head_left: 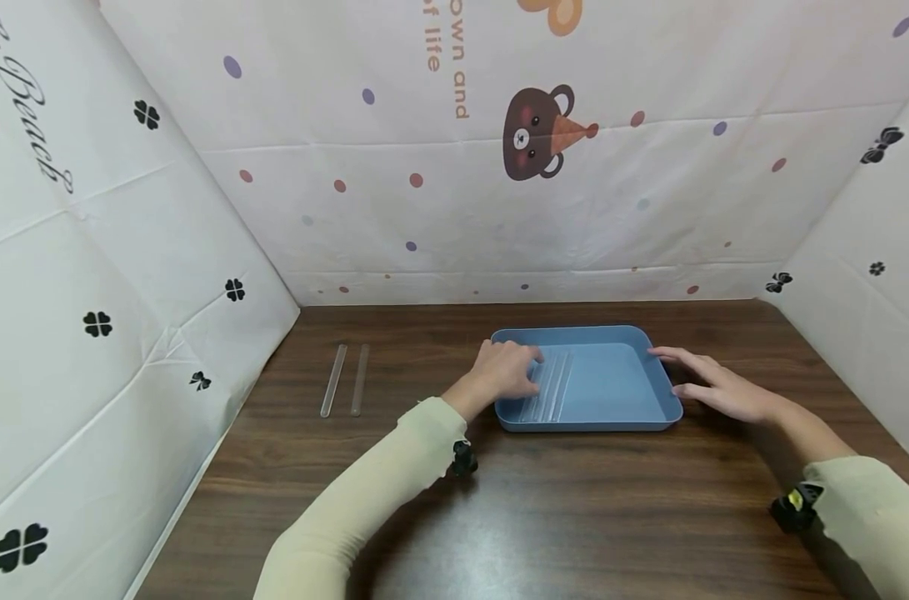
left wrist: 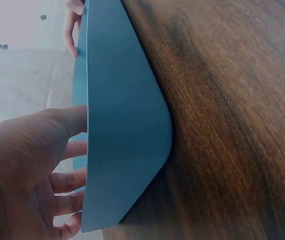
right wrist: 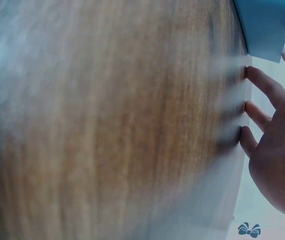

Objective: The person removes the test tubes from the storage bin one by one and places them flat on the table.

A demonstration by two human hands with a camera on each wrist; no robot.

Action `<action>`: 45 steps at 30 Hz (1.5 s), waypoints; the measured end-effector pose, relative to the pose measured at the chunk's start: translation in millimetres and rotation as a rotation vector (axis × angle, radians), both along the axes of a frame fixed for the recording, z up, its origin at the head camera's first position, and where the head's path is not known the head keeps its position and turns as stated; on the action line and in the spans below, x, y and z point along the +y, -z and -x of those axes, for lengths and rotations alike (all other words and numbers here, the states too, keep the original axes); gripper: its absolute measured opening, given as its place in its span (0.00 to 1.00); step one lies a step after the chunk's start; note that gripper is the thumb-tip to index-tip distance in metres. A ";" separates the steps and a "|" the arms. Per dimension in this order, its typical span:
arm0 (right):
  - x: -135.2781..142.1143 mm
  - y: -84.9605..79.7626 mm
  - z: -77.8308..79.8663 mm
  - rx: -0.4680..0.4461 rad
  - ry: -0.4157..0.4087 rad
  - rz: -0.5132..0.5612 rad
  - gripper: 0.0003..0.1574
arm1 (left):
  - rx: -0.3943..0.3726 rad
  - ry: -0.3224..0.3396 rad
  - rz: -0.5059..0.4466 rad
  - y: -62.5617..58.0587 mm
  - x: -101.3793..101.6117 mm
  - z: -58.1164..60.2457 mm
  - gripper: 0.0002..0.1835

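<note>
A shallow blue tray (head_left: 611,375) lies on the brown table. Several clear narrow sticks (head_left: 555,387) lie side by side in its left part. Over the tray's left wall reaches my left hand (head_left: 502,369), thumb and forefinger apart above the sticks. In the left wrist view the left fingertips disappear behind the tray's wall (left wrist: 122,115), so their contact with a stick is hidden. My right hand (head_left: 716,387) is at the tray's right side, its fingers spread and touching the rim. The right wrist view shows the right hand (right wrist: 282,135) beside the tray's corner (right wrist: 265,25).
Two more clear sticks, one on the left (head_left: 334,381) and one on the right (head_left: 360,381), lie apart on the table (head_left: 439,517) left of the tray. White printed sheets (head_left: 454,208) stand as walls behind and at both sides.
</note>
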State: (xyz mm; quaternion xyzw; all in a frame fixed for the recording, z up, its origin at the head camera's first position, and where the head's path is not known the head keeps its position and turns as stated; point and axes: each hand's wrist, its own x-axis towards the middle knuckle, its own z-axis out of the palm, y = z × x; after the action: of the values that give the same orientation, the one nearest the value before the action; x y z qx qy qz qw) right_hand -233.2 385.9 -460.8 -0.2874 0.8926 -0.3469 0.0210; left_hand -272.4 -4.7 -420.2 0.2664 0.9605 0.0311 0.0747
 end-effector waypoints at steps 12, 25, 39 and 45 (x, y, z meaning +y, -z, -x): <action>-0.1 0.2 0.1 0.008 0.003 -0.008 0.37 | 0.017 0.013 0.032 6.2 2.7 -0.4 0.30; 0.9 3.0 1.8 0.017 -0.009 0.000 0.37 | 0.026 0.037 0.046 8.9 2.3 1.3 0.26; -0.6 1.5 1.6 0.040 -0.020 -0.003 0.38 | 0.031 0.035 0.038 7.2 1.7 -2.8 0.25; -1.3 0.9 0.9 0.036 -0.014 -0.006 0.37 | 0.039 0.042 0.033 7.6 1.5 -3.0 0.25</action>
State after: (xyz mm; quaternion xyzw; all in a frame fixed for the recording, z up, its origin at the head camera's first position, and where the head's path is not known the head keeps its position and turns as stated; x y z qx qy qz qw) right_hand -234.1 384.6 -461.8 -0.2998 0.8918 -0.3386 0.0081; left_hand -269.4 -3.2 -427.8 0.2859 0.9563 0.0086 0.0608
